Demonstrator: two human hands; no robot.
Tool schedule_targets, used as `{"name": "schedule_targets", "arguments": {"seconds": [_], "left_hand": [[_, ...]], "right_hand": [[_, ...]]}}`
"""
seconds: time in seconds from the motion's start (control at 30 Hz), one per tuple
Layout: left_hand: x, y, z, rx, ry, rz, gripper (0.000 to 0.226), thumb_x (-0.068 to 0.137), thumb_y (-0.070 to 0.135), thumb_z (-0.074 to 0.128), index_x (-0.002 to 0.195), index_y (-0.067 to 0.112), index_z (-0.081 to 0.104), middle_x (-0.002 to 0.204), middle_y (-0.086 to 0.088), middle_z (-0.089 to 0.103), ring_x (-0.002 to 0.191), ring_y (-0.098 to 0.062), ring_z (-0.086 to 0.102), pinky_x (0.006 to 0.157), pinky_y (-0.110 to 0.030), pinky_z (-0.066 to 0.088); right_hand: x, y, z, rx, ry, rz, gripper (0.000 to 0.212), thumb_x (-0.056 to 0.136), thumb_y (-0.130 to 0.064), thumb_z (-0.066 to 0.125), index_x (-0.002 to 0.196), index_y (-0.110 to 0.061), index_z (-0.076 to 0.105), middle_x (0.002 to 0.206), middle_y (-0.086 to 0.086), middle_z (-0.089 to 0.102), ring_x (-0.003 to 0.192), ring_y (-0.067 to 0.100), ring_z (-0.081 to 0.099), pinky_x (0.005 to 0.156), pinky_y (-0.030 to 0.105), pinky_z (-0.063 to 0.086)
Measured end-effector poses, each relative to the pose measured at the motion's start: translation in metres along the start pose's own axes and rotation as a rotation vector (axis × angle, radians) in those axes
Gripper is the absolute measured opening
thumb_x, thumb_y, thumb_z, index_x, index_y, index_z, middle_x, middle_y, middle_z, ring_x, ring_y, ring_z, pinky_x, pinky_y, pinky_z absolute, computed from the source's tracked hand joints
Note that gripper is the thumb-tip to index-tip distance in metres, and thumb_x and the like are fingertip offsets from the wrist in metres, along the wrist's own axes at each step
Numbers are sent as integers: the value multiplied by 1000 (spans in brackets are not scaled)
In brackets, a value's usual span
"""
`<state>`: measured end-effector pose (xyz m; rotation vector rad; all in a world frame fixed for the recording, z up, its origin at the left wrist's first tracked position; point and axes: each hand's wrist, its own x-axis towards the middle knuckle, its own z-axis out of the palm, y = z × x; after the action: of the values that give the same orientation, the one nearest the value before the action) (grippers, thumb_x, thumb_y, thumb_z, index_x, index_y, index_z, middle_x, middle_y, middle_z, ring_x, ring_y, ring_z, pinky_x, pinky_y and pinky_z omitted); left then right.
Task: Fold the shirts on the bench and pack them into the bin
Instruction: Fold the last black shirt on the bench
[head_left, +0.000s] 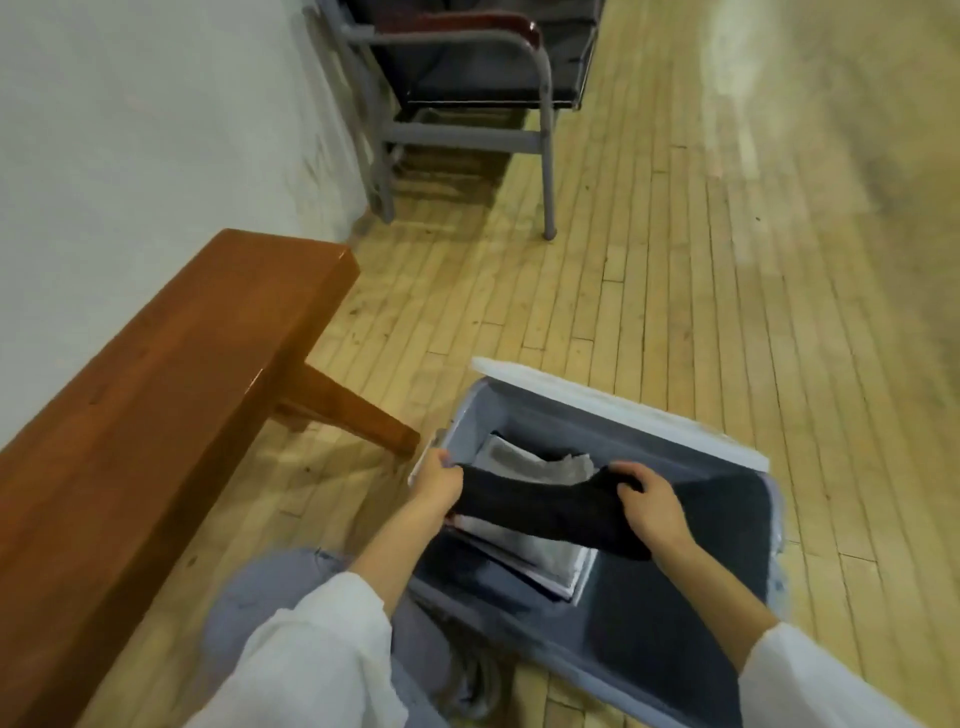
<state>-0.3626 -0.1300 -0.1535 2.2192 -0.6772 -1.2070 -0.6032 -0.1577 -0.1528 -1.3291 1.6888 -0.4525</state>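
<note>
Dark folded shirt (545, 512), low inside bin (524, 415): left hand (436, 480) and right hand (649, 506) pinch its ends, fingers curled (middle unsupported). Risk: the fold slumps open on release.

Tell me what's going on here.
A person crouched beside the wooden bench is packing. The left hand and right hand each grip an end of a folded dark shirt, holding it in the mouth of the open bin, above light folded clothes already inside. It is not yet let go.
</note>
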Motion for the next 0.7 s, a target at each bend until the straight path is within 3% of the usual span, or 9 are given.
{"name": "schedule_targets", "arguments": {"seconds": [0.07,0.2,0.27,0.33,0.4,0.5,0.57,0.63,0.7], "left_hand": [[13,-8,17,99,-65,7,31,98,13,41,129,15,42,123,-11,47,105,-28,50,89,-40,49],[44,0,29,243,-18,144,35,99,15,44,134,16,42,127,-5,49,114,-24,51,85,-26,39],[60,9,32,271,30,240,36,99,19,43,135,21,42,128,-5,53,115,-24,53,92,-33,45],[71,15,34,283,67,323,37,100,19,40,137,22,41,116,-7,60,106,-24,58,87,-37,49],[78,15,38,356,124,402,37,101,20,37,138,22,40,108,-7,63,100,-24,61,80,-36,49],[99,-4,51,606,180,422,41,102,18,36,142,21,34,128,-9,54,109,-24,58,80,-33,47],[114,-31,62,827,61,422,52,99,8,39,148,18,24,144,-13,39,109,-21,59,80,-31,49],[123,-58,68,1001,-63,384,66,94,0,45,150,18,15,152,-17,23,122,-26,51,88,-33,49],[128,-78,73,1155,-129,359,76,89,-3,49,151,17,11,150,-17,19,130,-31,40,96,-35,44]], "right_hand": [[7,24,8,3,-17,59,34,95,-2,40,117,-18,61,127,6,59,97,16,53,78,27,40],[23,31,22,24,39,51,33,96,-4,40,116,-18,62,121,2,63,100,17,57,79,24,40],[34,20,26,67,114,22,32,98,-6,40,118,-18,61,108,-2,63,82,8,55,75,24,40],[44,13,32,132,198,13,30,99,-8,40,118,-19,60,93,-10,58,69,4,48,70,25,39],[51,12,43,176,255,3,29,99,-10,41,120,-20,59,100,-10,59,80,7,52,73,24,39],[60,38,77,169,257,79,33,99,-11,41,128,-20,54,128,0,57,112,20,55,88,29,42],[61,64,101,110,165,191,38,99,-9,42,135,-18,46,143,6,43,123,26,49,96,34,39],[59,84,120,55,30,310,48,95,-4,46,141,-18,39,153,12,21,128,33,43,101,39,39],[60,97,133,-94,50,294,53,91,-1,51,140,-16,39,154,15,15,132,36,36,106,44,37]]}}
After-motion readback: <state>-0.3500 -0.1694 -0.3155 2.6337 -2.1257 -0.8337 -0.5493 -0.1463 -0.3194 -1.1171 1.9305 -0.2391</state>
